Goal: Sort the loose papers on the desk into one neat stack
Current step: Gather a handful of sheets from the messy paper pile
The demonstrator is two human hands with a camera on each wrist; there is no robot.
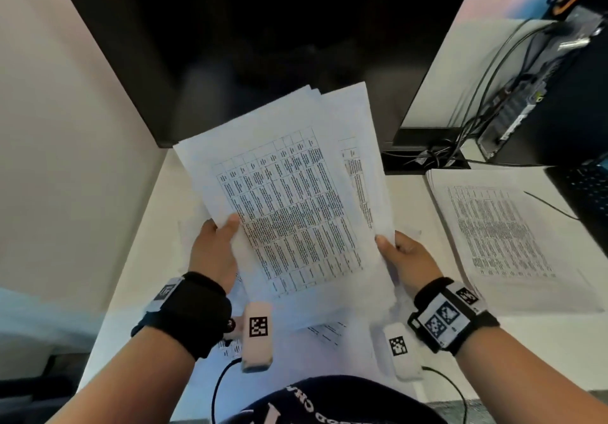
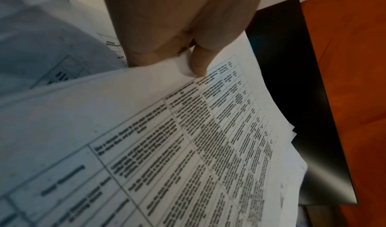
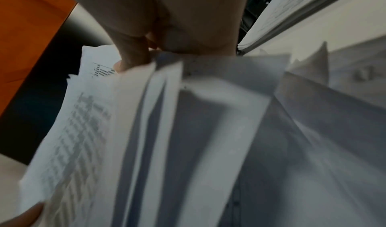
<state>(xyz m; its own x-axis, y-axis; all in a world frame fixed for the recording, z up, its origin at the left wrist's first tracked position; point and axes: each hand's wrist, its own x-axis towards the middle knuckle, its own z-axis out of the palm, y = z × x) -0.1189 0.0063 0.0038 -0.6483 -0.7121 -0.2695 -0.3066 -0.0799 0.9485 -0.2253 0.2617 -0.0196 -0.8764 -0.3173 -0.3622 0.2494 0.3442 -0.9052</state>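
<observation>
White desk [image 1: 138, 269] runs fwd to big dark monitor [image 1: 263, 45], screen off. Pale partition wall [image 1: 65, 127] at left. At right: black cables [image 1: 467, 134] behind monitor base, black PC box [image 1: 533, 94] w/ ports, keyboard corner [image 1: 589, 190]. Orange surface [image 2: 351, 65] beyond monitor in wrist views. Light soft, even.

Both forearms reach forward, wrists strapped. The left hand [image 1: 215, 249] and right hand [image 1: 409, 260] each pinch a side edge, thumbs on top, fingers curled beneath.
</observation>
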